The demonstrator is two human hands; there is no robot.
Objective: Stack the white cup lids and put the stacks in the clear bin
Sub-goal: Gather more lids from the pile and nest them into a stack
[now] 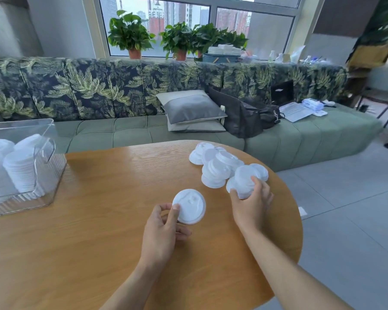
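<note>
My left hand (164, 229) pinches the near edge of a white cup lid (191, 205) just above the middle of the wooden table (99, 220). My right hand (251, 204) grips a short stack of white lids (244, 180) at the near end of a loose pile of lids (215, 162) on the table's right side. The clear bin (43, 186) stands at the table's left edge and holds several lid stacks (20, 171) lying on their sides.
A green sofa (143, 130) with leaf-print back runs behind the table, carrying grey cushions (190, 108), a black bag (244, 117) and a laptop (289, 104). Potted plants (130, 34) line the window sill. Grey tiled floor (345, 209) lies to the right.
</note>
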